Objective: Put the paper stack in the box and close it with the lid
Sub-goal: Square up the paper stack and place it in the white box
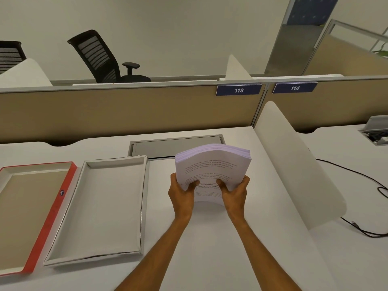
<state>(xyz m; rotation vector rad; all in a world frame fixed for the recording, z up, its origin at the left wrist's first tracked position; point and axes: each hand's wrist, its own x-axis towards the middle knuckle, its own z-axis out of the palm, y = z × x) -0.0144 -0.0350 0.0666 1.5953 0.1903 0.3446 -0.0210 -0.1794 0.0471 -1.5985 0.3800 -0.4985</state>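
Observation:
A thick stack of printed white paper [212,164] is held up above the desk, bowed upward, right of centre. My left hand [181,194] grips its near left edge and my right hand [235,194] grips its near right edge, thumbs on top. An open shallow white box [144,185] lies flat on the desk to the left of my hands, nothing in it. Further left lies the red-sided lid [52,208], upside down, its brown inside facing up.
A white desk [210,248] with a grey cable hatch [176,143] behind the stack. A curved white divider [294,164] stands on the right, with black cables [357,177] beyond it. A tan partition [126,110] runs along the back.

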